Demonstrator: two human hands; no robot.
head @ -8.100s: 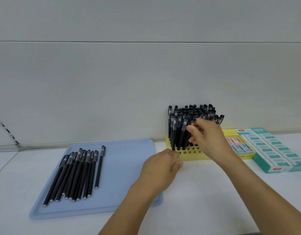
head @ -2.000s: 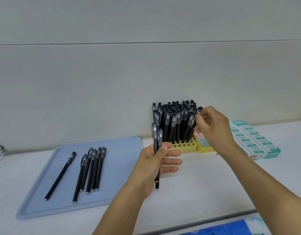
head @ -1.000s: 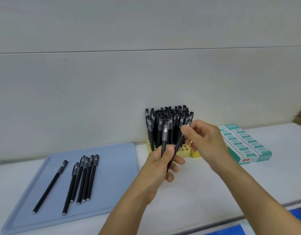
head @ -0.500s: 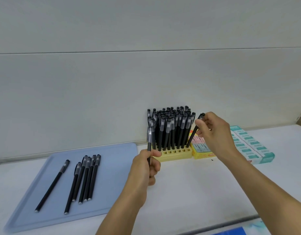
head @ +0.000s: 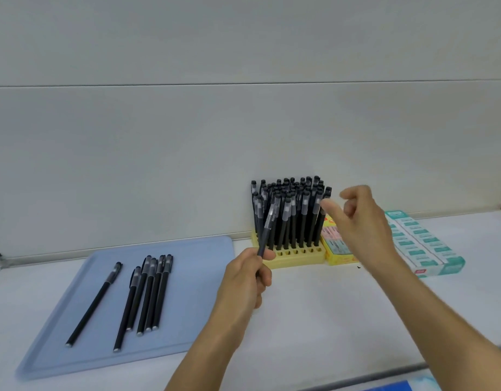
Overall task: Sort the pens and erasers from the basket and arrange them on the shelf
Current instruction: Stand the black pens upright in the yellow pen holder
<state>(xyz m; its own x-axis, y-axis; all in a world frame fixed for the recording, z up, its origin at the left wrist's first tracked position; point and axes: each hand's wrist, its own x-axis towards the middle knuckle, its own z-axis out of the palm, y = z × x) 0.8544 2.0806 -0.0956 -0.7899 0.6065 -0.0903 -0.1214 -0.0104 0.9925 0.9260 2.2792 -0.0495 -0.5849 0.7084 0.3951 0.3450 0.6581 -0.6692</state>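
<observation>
A yellow pen rack [head: 300,256] stands against the back wall, packed with upright black pens [head: 288,210]. My left hand [head: 247,275] grips one black pen [head: 267,225] by its lower end, tilted up in front of the rack's left side. My right hand [head: 356,215] hovers at the rack's right side, blurred, thumb out and fingers loosely curled, with nothing in it. Several black pens [head: 147,294] lie on a blue tray [head: 204,306] at the left.
Eraser boxes sit right of the rack: a yellow one [head: 338,248] partly behind my right wrist and teal-and-white ones [head: 421,245] farther right. The white shelf's front edge [head: 384,375] runs along the bottom right, with something blue below it.
My right hand has let go of the pen it was setting at the rack's right edge and drawn back. My left hand tilted its remaining pen toward the rack.
</observation>
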